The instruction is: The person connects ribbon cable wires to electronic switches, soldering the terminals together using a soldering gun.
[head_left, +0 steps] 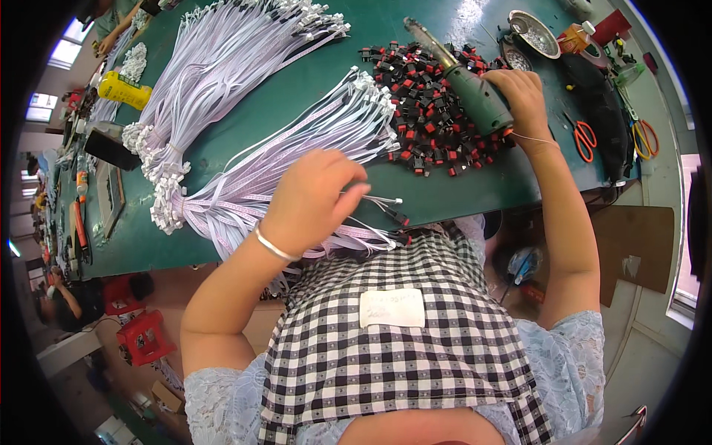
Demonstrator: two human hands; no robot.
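Green table (311,74); white wire bundles (245,67), red-black connectors (430,111)

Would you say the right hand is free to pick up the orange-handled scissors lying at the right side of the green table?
Probably not as things stand: the right hand is wrapped around the green power tool. The scissors lie uncovered close beside that wrist on the table, so the path is free once the tool is put down.

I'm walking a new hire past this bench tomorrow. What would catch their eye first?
Most likely the big fans of pale flat cables spread over the green table, bundled at the left. Next, the heap of small black and red parts at the centre right, where the right hand grips a dark green power tool. The left hand pinches a few cable ends at the near edge.
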